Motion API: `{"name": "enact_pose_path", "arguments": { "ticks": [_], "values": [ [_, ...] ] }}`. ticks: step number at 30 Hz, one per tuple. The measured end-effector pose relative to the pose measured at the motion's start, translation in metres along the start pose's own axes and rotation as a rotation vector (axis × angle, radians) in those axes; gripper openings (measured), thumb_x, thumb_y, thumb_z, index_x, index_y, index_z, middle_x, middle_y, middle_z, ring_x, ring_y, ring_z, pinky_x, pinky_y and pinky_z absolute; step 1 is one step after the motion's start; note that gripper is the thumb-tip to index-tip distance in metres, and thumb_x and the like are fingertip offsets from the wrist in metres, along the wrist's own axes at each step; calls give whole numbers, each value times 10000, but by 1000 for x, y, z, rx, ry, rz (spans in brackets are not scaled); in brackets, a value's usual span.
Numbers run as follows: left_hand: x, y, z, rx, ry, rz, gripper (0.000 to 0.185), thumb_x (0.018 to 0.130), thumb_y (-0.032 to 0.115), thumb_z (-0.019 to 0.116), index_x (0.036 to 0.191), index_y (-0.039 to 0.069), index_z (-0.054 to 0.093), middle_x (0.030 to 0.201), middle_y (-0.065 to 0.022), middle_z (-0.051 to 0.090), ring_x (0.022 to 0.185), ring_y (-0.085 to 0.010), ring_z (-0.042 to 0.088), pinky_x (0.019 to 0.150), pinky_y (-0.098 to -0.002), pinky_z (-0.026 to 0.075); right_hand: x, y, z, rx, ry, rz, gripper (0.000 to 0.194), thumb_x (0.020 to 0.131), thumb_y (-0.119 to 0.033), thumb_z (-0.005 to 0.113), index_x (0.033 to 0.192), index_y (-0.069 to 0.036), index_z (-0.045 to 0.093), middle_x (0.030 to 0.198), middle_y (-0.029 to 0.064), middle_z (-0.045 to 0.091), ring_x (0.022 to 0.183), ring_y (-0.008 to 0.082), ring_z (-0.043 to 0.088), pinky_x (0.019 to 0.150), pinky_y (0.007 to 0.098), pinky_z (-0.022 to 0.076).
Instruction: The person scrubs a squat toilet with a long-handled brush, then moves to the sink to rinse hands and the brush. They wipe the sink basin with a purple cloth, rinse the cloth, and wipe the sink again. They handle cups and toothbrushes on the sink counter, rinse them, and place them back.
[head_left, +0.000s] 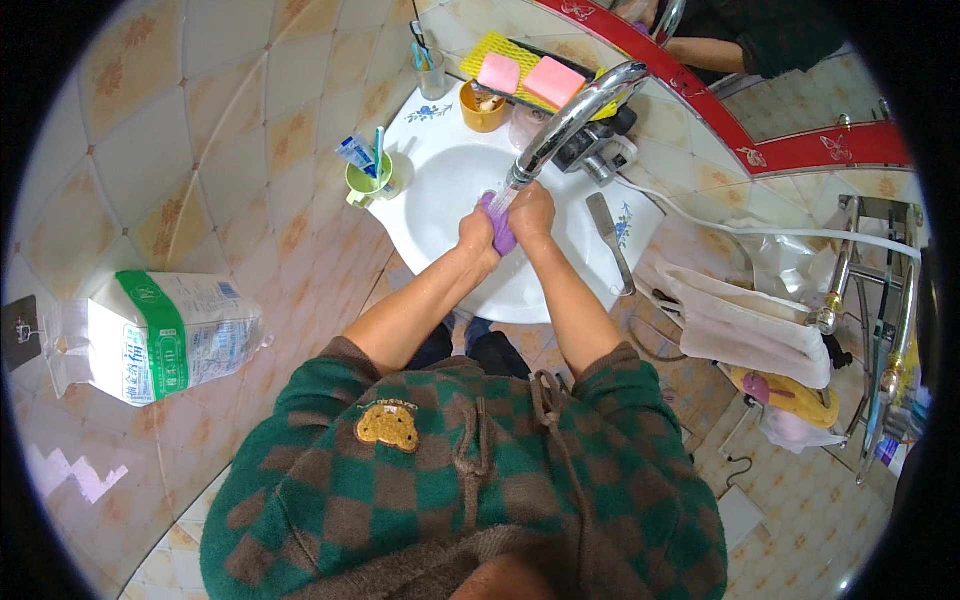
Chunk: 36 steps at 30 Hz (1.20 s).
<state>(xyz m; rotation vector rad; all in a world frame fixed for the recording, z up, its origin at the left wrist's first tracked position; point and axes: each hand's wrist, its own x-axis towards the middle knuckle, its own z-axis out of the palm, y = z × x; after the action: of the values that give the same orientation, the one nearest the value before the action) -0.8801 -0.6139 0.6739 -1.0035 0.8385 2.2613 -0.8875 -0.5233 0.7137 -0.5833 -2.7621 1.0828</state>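
Both my hands grip a purple cloth (504, 238) under the stream from a curved chrome faucet (566, 116). My left hand (478, 231) closes on the cloth's left side, and my right hand (532, 212) on its right. Parts of the cloth are hidden behind my fingers, so its full shape cannot be seen. Beneath them is a white ceramic washbasin (435, 195) with blue flower prints. Water runs over the cloth between my two fists.
Left on the rim stands a green cup (367, 196) with toothpaste and a toothbrush. Behind are a yellow cup (480, 120), a glass tumbler (430, 81) and pink soap bars (553, 81). A grey-handled brush (609, 236) lies at right. A tissue pack (169, 337) hangs left; a towel (750, 322) hangs right.
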Motion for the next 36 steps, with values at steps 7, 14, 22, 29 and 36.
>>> {"name": "enact_pose_path", "arguments": {
  "ticks": [7,14,22,29,36],
  "values": [
    [3,15,-9,466,15,101,395,1014,416,377,1093,69,548,986,-104,623,866,-269,624,788,-418,527,-54,-13,20,144,-115,-319,301,879,-337,553,804,-56,629,743,194,641,714,412,622,654,521,479],
    [-3,7,-4,170,-61,12,501,1031,451,262,1225,58,505,1186,-102,586,1071,-232,606,948,-413,495,24,41,16,-60,-15,-91,200,880,-230,587,908,-34,606,900,212,631,832,406,614,713,479,481],
    [21,38,-31,735,-314,-42,307,994,228,389,1108,46,608,844,-85,635,782,-205,628,619,-306,509,-81,-6,16,122,-199,-656,166,817,-195,670,915,-91,586,814,117,549,781,352,605,662,427,499],
    [7,-1,9,41,27,24,144,929,126,507,959,47,624,838,-84,632,685,-194,621,555,-330,501,-3,12,1,51,-116,-84,199,868,-277,579,872,-95,659,777,153,666,719,369,641,651,471,507],
    [-5,14,-11,-120,-534,-205,365,980,218,292,1054,2,577,922,-145,616,793,-283,610,731,-419,531,-48,-6,11,139,-91,-379,274,876,-303,585,785,-63,682,726,208,649,681,417,630,591,471,477]
  ]
}}
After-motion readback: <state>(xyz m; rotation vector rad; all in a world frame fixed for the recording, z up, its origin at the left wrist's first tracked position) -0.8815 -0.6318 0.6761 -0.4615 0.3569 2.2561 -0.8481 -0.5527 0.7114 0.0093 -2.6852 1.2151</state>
